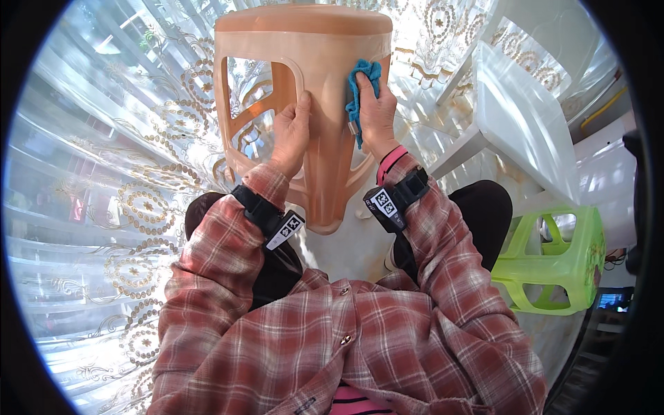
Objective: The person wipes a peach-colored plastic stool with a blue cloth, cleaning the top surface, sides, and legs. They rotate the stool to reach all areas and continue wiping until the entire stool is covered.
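An orange-pink plastic stool (pixel 324 104) stands in front of me, its rounded seat at the far end and a leg pointing down between my knees. My left hand (pixel 292 129) grips the edge of a cutout in its side, thumb on the outer face and fingers hidden behind. In my right hand (pixel 377 106) is a bunched blue cloth (pixel 365 70) with a small pale tag. It rests against the right part of the stool's side, my thumb pressing on it. Black straps with marked devices circle both forearms.
Sheer curtains with gold embroidery (pixel 179 122) hang along the left and behind the stool. A white plastic chair (pixel 519 119) stands to the right. Nearer on that side, a green plastic stool (pixel 555 259) lies tipped over. Light marble-patterned floor (pixel 340 259) shows between my legs.
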